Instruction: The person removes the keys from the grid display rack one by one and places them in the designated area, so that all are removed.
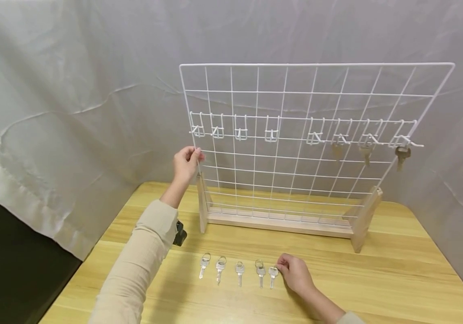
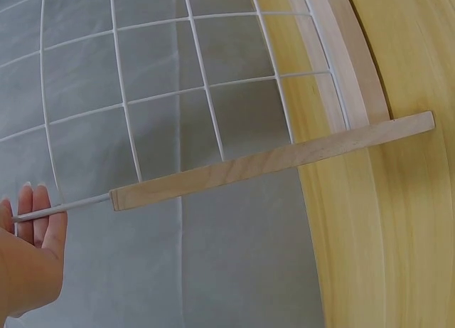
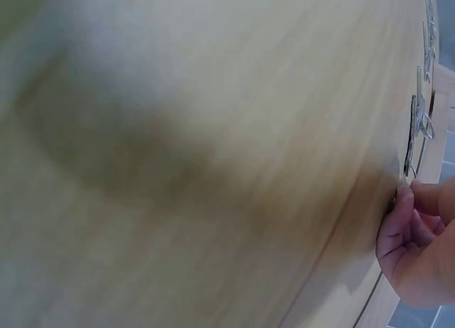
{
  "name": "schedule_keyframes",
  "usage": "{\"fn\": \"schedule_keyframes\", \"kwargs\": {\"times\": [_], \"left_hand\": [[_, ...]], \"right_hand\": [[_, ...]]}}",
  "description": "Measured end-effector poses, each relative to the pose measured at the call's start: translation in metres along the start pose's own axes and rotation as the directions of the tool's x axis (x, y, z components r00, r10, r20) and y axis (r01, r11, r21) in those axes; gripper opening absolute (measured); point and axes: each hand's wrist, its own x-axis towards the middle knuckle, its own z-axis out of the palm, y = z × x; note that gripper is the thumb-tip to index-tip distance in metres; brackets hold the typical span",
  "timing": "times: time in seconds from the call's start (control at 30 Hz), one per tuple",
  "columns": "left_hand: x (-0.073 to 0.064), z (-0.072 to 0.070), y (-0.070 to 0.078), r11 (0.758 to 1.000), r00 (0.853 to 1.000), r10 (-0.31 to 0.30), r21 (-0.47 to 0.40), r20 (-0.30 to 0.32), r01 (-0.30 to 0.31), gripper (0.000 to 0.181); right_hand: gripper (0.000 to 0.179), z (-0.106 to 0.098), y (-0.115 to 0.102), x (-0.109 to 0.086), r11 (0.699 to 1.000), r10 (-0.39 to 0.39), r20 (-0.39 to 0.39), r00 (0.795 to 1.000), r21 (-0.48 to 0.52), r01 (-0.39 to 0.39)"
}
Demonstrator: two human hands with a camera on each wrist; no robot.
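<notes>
My left hand grips the left edge wire of a white wire grid. In the left wrist view the fingers of that hand curl round the wire just above the wooden side support. Down on the table, my right hand pinches the ring of the rightmost silver key in a row. In the right wrist view, thumb and finger of this hand meet at the ring, partly hiding it. Several other ringed keys, such as the middle one, lie to its left.
White hooks line the grid. Three keys hang at its right end, the outermost key being darkest. The grid stands in a wooden base on a wood-grain table. A small black object sits by the left sleeve. Grey cloth surrounds the table.
</notes>
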Motion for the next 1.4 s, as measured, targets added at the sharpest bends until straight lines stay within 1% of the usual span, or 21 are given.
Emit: {"fn": "schedule_keyframes", "kwargs": {"times": [0.07,0.1,0.17,0.2,0.23,0.27,0.33,0.37,0.4,0.47,0.57,0.63,0.7,0.77,0.9,0.97,1.1,1.17,1.27,1.33,1.4], "left_hand": [[0.0,0.0,0.0,1.0,1.0,-0.004,0.001,0.0,0.004,0.021],[0.0,0.0,0.0,1.0,1.0,-0.003,0.007,-0.002,0.003,0.021],[0.0,0.0,0.0,1.0,1.0,-0.002,0.013,-0.004,0.002,0.021],[0.0,0.0,-0.001,1.0,1.0,0.003,0.023,-0.007,-0.002,0.021],[0.0,0.0,-0.001,1.0,1.0,0.002,0.023,-0.009,-0.002,0.021],[0.0,0.0,-0.001,1.0,1.0,0.005,0.026,-0.012,-0.004,0.021],[0.0,0.0,0.0,0.999,1.0,0.008,0.034,-0.015,-0.007,0.021],[0.0,0.0,0.0,0.999,1.0,0.006,0.032,-0.014,-0.005,0.021],[0.0,0.0,0.0,1.0,1.0,0.003,0.031,-0.012,-0.003,0.021],[-0.001,-0.001,0.0,1.0,1.0,-0.005,0.025,-0.004,0.006,0.021],[-0.001,-0.002,0.0,1.0,1.0,-0.014,0.026,0.002,0.014,0.021],[-0.001,-0.004,0.0,0.999,1.0,-0.012,0.034,-0.005,0.012,0.021],[-0.001,-0.004,0.0,0.999,1.0,-0.005,0.046,-0.009,0.005,0.021],[0.0,-0.004,0.0,0.999,1.0,-0.001,0.051,-0.01,0.001,0.021],[0.001,-0.002,0.0,0.999,1.0,-0.009,0.042,0.003,0.009,0.022],[0.0,-0.001,0.0,0.999,1.0,-0.013,0.041,0.006,0.013,0.022],[0.001,0.0,0.001,0.999,1.0,-0.009,0.038,0.008,0.009,0.021],[0.001,-0.001,0.001,0.999,1.0,-0.008,0.04,0.008,0.007,0.022],[0.001,-0.001,0.0,0.999,1.0,-0.008,0.044,0.008,0.007,0.022],[0.001,-0.002,0.0,0.999,1.0,-0.011,0.046,0.01,0.011,0.023],[0.0,-0.003,-0.001,0.999,1.0,-0.015,0.048,0.014,0.015,0.023]], "right_hand": [[0.007,0.0,0.0,0.0,1.0,-0.002,-0.002,1.0,-0.003,0.002],[0.005,0.0,0.0,-0.001,1.0,-0.018,-0.013,1.0,-0.016,0.017],[0.007,0.0,0.001,-0.003,0.992,-0.099,-0.056,0.994,-0.084,0.094],[0.01,0.0,0.001,-0.005,0.98,-0.162,-0.079,0.984,-0.132,0.151],[0.014,-0.001,0.002,-0.008,0.957,-0.243,-0.1,0.965,-0.189,0.221],[0.018,-0.001,0.003,-0.01,0.923,-0.331,-0.112,0.937,-0.245,0.297],[0.026,-0.003,0.007,-0.016,0.83,-0.494,-0.107,0.863,-0.353,0.432],[0.029,-0.005,0.009,-0.019,0.784,-0.558,-0.082,0.826,-0.377,0.492],[0.032,-0.007,0.011,-0.022,0.743,-0.604,-0.044,0.795,-0.392,0.542],[0.037,-0.011,0.016,-0.028,0.673,-0.66,0.049,0.749,-0.405,0.619],[0.04,-0.014,0.022,-0.036,0.59,-0.689,0.196,0.698,-0.408,0.697],[0.041,-0.014,0.025,-0.039,0.539,-0.696,0.265,0.667,-0.421,0.73],[0.041,-0.013,0.028,-0.04,0.499,-0.705,0.299,0.643,-0.435,0.75],[0.041,-0.012,0.03,-0.04,0.47,-0.716,0.308,0.627,-0.451,0.759],[0.04,-0.013,0.035,-0.041,0.435,-0.738,0.294,0.607,-0.48,0.762],[0.039,-0.013,0.037,-0.042,0.432,-0.748,0.281,0.602,-0.482,0.762],[0.04,-0.015,0.038,-0.044,0.458,-0.751,0.259,0.608,-0.458,0.762],[0.04,-0.016,0.038,-0.045,0.485,-0.746,0.248,0.618,-0.433,0.759],[0.039,-0.017,0.038,-0.046,0.506,-0.739,0.239,0.63,-0.42,0.753],[0.039,-0.019,0.039,-0.046,0.514,-0.735,0.235,0.636,-0.419,0.749],[0.039,-0.02,0.04,-0.047,0.516,-0.732,0.244,0.636,-0.412,0.751]]}}
